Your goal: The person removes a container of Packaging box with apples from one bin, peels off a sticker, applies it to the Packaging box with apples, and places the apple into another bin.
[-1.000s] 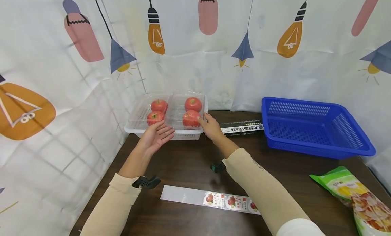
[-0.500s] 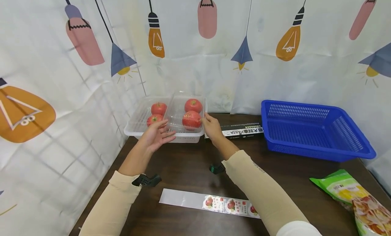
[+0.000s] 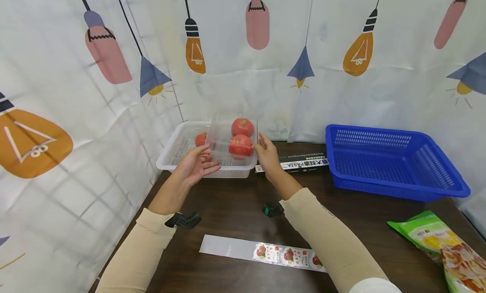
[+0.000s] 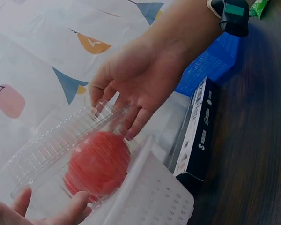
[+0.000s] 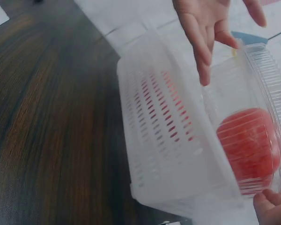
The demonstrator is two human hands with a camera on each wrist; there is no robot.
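Note:
My right hand (image 3: 270,158) pinches the right edge of a clear plastic clamshell container (image 3: 221,135) holding two red apples (image 3: 241,145). The container is tilted over the white perforated basket (image 3: 167,163), its ribbed side showing in the left wrist view. Palm up, my left hand (image 3: 194,165) has its fingers loosely extended at the container's left front side. In the right wrist view the left fingers (image 5: 203,47) are straight and spread beside the basket's rim. Another red apple (image 3: 201,138) sits lower in the basket, partly hidden behind my left hand and the container.
A black box with pasta lettering (image 3: 303,163) lies right of the white basket. Further right stands a blue perforated basket (image 3: 395,192). A strip of apple stickers (image 3: 235,247) lies in front on the dark table (image 3: 228,213), with a green food bag (image 3: 436,238) at right.
The right-hand container has risen and shifted slightly over the left part of the basket, covering more of the apples there. My right hand moved up with it; my left hand stays close by.

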